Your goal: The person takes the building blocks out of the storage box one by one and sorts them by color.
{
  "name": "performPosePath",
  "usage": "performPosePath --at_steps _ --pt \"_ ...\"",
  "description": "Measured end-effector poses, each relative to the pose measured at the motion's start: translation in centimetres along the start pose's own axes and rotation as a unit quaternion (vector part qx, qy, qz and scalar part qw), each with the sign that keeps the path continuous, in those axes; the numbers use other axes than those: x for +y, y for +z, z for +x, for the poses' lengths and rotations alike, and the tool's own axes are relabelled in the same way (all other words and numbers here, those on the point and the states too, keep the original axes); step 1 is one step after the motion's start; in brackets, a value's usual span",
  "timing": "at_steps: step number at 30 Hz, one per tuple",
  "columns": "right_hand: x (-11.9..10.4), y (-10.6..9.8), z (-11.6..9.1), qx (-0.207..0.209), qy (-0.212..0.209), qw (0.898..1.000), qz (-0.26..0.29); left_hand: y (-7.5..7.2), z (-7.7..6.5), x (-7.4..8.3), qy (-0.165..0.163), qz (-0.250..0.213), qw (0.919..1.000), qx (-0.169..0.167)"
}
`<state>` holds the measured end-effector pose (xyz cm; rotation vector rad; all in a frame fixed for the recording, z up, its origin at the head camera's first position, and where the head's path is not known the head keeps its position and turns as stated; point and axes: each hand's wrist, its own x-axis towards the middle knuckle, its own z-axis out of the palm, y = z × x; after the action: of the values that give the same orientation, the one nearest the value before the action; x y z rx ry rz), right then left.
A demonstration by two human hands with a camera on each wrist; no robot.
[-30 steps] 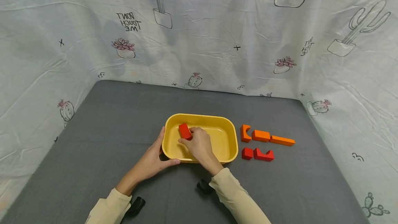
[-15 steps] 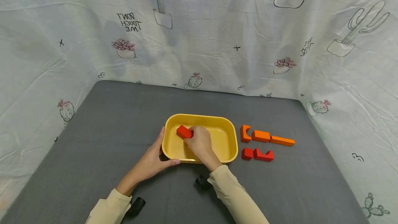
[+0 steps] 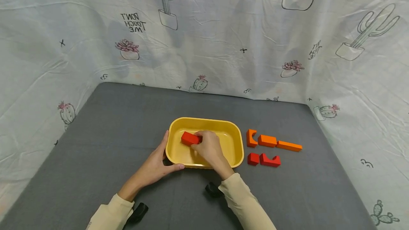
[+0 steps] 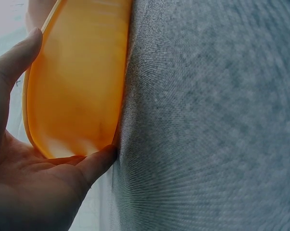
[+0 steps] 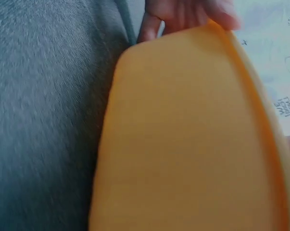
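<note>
A yellow plastic tub (image 3: 228, 144) sits on the grey cloth in the head view. My left hand (image 3: 156, 164) holds its near left corner, thumb along the front rim and fingers against the left end; the left wrist view shows this left hand (image 4: 44, 178) against the tub's wall (image 4: 77, 86). Inside the tub, my right hand (image 3: 209, 148) pinches a red rectangular block (image 3: 190, 138) by its right end. The right wrist view is filled by the tub's outer side (image 5: 183, 125), which hides the right fingers and the block.
Right of the tub lie an orange arch block (image 3: 251, 138), an orange rectangular block (image 3: 267, 140) and a long orange bar (image 3: 289, 146). Nearer stand a red cube (image 3: 253, 159) and a red notched block (image 3: 270, 160). A patterned white curtain (image 3: 217, 38) surrounds the grey cloth (image 3: 134, 116).
Inside the tub, my right hand has turned the red block from slanting away to lying nearly sideways. The left hand has kept its place on the tub.
</note>
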<state>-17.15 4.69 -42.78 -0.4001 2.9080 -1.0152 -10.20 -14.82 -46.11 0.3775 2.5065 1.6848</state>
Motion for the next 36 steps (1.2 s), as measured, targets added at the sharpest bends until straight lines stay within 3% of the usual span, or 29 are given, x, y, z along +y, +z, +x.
performPosePath --at_steps 17,24,36 --pt "1.5 -3.4 -1.6 -0.009 -0.056 0.998 0.007 0.1 0.0 -0.4 0.005 -0.006 1.0000 0.001" --pt "2.3 -5.5 -1.9 -0.015 -0.038 0.997 0.059 0.2 0.1 -0.4 0.009 -0.006 0.9999 -0.001" --pt "5.3 -10.8 -2.5 -0.027 -0.030 0.998 0.051 0.0 0.0 -0.3 0.016 -0.020 0.9996 -0.006"
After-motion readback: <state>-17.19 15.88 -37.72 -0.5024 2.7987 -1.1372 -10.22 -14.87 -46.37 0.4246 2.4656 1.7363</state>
